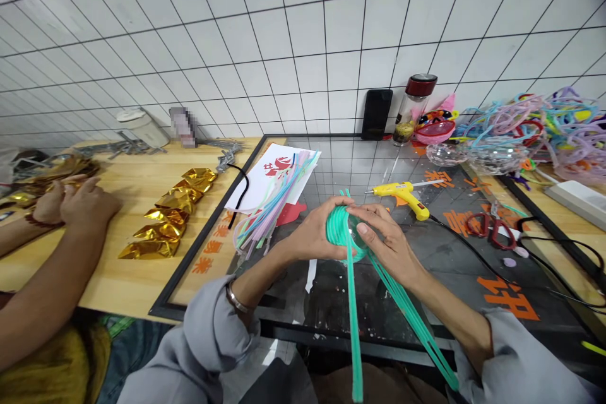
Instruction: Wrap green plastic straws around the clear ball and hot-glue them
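Fingers of the left hand [310,231] and right hand [389,243] cup the green-wrapped ball [338,227] between them, left of that glue gun [400,193], right hand nearer it; 2 long strand bundles [353,328] trail away from the gun.

The scene is lit brightly and evenly, only soft shadows are cast, and the grid of the white tiled wall [303,31] is mirrored along the far edge of the glossy dark panel [341,161]. Glints are thrown back by the gold foil [170,218] beyond its left edge, while the green strands [353,328] are rendered without marked blur. Towards the picture's sides, straight lines are skewed and stretched.
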Demonstrator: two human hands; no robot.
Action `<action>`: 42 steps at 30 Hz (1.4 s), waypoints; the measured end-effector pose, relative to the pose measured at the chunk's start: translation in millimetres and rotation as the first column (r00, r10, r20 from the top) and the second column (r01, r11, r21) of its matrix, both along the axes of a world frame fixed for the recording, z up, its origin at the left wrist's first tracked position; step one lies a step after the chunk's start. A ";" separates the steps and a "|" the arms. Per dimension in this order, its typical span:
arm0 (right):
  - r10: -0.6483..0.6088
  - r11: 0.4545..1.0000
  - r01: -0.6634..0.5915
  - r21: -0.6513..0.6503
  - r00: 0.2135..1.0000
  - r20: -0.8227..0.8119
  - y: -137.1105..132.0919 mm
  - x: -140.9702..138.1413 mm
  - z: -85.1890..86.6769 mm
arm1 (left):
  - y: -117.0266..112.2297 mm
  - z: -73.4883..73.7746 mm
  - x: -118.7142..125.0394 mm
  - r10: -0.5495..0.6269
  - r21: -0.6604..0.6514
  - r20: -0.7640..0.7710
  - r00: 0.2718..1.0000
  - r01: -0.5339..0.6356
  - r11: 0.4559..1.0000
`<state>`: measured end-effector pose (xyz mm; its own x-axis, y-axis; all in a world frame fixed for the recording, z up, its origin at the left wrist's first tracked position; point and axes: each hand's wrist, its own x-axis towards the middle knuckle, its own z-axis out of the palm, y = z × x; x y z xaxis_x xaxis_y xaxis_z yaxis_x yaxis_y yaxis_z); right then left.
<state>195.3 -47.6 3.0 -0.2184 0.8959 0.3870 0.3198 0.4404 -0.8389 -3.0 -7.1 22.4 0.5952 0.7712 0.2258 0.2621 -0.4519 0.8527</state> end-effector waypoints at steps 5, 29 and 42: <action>0.013 1.000 -0.013 0.006 1.000 -0.012 -0.2 -0.1 0.3 | 0.6 0.5 0.3 -0.023 0.001 0.033 0.999 0.023 1.000; -0.186 0.971 0.208 0.115 0.966 -0.177 -0.3 1.8 7.4 | 5.7 -0.9 0.2 -0.054 0.027 0.041 0.998 0.053 0.998; -0.314 0.947 0.320 0.002 0.930 -0.192 1.4 2.8 3.0 | 6.0 -4.7 -0.8 -0.026 0.064 0.055 0.998 0.023 0.998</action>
<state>198.2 -46.3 6.0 0.1542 0.8927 0.4235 0.2862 0.3699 -0.8839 -3.9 -1.1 17.7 0.5990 0.7398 0.3065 0.2035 -0.5108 0.8352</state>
